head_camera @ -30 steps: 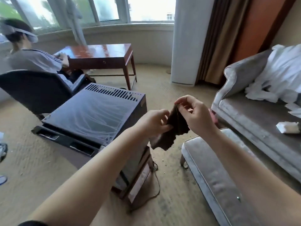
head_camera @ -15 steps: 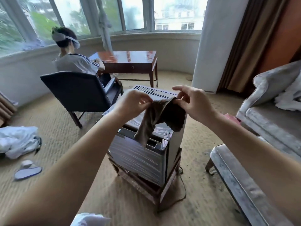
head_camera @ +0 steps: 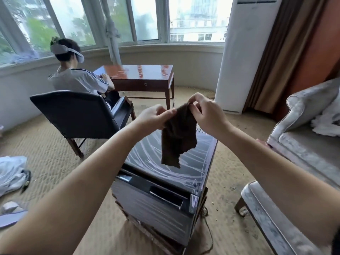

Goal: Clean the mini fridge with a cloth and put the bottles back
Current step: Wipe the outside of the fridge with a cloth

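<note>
Both hands — left [head_camera: 155,116], right [head_camera: 207,113] — pinch the cloth's [head_camera: 179,137] top edge; we judge it light, limp — best gripped at corners.

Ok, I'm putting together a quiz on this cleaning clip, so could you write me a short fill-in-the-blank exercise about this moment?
1. The left hand and right hand pinch the top edge of a dark brown ____.
2. It hangs above the top of the mini ____.
3. Behind, a person sits in a dark ____ at a wooden desk.

Missing words: cloth; fridge; chair.
</note>
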A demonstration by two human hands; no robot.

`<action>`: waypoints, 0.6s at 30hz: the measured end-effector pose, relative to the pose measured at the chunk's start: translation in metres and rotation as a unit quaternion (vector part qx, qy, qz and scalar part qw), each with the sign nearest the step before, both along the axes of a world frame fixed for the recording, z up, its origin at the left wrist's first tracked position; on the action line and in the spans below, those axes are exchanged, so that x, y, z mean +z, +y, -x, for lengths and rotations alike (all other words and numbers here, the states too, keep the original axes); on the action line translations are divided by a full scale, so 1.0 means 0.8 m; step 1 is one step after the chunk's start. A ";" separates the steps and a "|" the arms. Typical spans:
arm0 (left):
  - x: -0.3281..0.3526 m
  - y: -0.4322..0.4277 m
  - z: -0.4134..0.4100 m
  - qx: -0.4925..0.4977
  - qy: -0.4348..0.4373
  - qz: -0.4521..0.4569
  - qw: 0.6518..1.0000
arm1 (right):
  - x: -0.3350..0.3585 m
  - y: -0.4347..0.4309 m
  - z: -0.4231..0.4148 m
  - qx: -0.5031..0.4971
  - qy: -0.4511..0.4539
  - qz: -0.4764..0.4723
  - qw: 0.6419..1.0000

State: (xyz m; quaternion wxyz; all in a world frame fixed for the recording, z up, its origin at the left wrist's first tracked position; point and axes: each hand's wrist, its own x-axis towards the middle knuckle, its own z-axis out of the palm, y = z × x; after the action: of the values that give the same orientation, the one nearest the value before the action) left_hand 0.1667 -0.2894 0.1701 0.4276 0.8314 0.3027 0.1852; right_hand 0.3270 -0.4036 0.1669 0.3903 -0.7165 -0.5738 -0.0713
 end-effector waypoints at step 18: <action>0.001 0.245 -0.082 -0.108 0.120 -0.461 0.873 | -0.003 0.125 -0.093 -0.152 -0.095 0.266 0.947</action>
State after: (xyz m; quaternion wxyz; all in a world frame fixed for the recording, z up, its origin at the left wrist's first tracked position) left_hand 0.2319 -0.0936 0.1707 -0.0261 0.9776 0.1402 0.1550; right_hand 0.4012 -0.3033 0.1644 0.1138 -0.8631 -0.4903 -0.0426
